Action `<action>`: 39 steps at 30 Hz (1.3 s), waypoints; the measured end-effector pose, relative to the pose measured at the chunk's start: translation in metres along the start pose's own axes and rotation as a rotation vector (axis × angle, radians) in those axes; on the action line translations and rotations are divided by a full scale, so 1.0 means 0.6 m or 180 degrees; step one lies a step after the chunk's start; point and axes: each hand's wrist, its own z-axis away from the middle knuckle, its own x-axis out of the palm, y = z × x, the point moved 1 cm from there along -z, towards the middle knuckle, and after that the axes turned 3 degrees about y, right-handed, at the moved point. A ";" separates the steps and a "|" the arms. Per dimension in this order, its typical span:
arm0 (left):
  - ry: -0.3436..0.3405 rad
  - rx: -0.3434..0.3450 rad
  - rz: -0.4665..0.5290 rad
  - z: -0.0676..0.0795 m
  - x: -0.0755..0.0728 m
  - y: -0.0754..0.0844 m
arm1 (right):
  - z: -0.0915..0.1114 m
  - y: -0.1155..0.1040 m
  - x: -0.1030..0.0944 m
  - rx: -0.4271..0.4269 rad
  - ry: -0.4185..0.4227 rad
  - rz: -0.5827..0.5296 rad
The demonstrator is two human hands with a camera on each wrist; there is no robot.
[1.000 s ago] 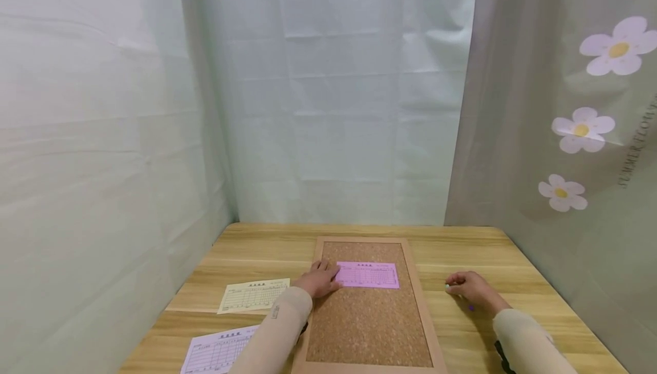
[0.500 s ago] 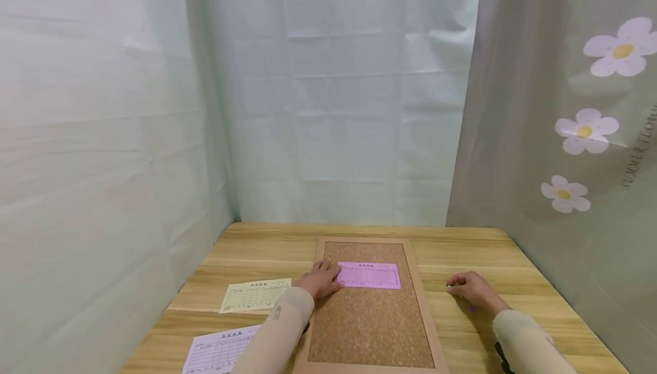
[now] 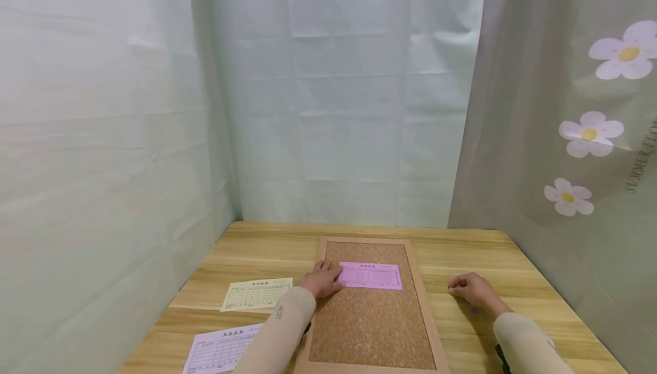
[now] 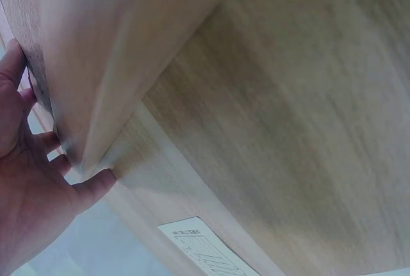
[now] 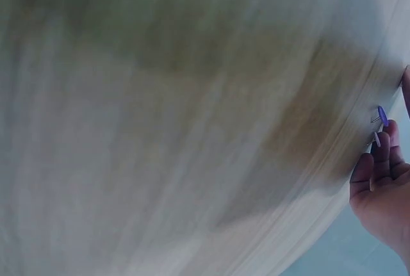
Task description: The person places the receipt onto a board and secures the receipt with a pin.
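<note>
A framed cork board (image 3: 372, 328) lies on the table, with a pink printed slip (image 3: 370, 276) flat on its upper part. My left hand (image 3: 321, 283) rests across the board's left frame, its fingers spread and its tips at the slip's left edge. To the right of the board, my right hand (image 3: 472, 289) is low over the table and pinches a small pale thumbtack between thumb and finger; only a bit of it shows. A purple thumbtack (image 5: 383, 116) is close by its fingers in the right wrist view, under the hand in the head view.
Left of the board, a yellow slip (image 3: 256, 294) and a white slip (image 3: 220, 350) lie on the wooden table (image 3: 272, 251), the white one partly behind my left sleeve. Pale curtains (image 3: 354, 134) surround the table at the back and sides.
Both hands have stayed in place on the slip and at the thumbtacks. The pale thumbtack at my right fingertips has turned a little and shows less. The head view has shifted slightly.
</note>
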 end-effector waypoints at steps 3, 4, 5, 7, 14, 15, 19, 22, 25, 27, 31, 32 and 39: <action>-0.0001 0.0020 -0.0015 -0.001 0.001 -0.001 | 0.001 -0.001 0.000 -0.0010 0.0014 0.0003; -0.0006 0.0031 -0.0020 -0.002 0.001 -0.001 | 0.001 0.000 0.000 -0.0002 0.0019 0.0005; -0.0006 0.0041 -0.0029 -0.002 0.001 -0.001 | 0.002 0.000 0.000 0.0000 0.0022 0.0016; -0.0004 0.0058 -0.0047 -0.001 0.000 -0.001 | 0.002 0.000 0.000 0.0023 0.0025 0.0015; -0.0008 0.0017 -0.0027 -0.002 0.002 0.001 | 0.004 -0.009 -0.005 0.0141 0.0094 -0.0257; -0.0010 0.0009 -0.0007 -0.001 0.002 0.001 | 0.003 -0.010 -0.006 0.0166 0.0114 -0.0291; -0.0006 -0.0002 0.0046 -0.001 0.002 0.000 | -0.001 -0.021 -0.011 0.0206 0.0228 -0.0340; 0.0005 0.0021 -0.0003 0.000 0.001 0.000 | -0.005 -0.034 -0.014 0.0229 0.0312 -0.0404; 0.0028 0.0058 -0.0080 0.000 0.003 0.000 | -0.007 -0.047 -0.015 0.0253 0.0365 -0.0460; 0.0086 0.0126 -0.0102 -0.011 0.017 -0.013 | -0.009 -0.054 -0.013 0.0293 0.0409 -0.0506; 0.0112 0.0071 0.0004 -0.013 0.015 -0.013 | -0.013 -0.067 -0.011 0.0300 0.0515 -0.0636; 0.0101 0.0059 0.0029 -0.013 0.013 -0.013 | -0.014 -0.071 -0.010 0.0323 0.0541 -0.0698; -0.0027 -0.0004 0.0066 0.001 -0.004 0.000 | -0.019 -0.094 0.011 0.0484 0.0663 -0.0998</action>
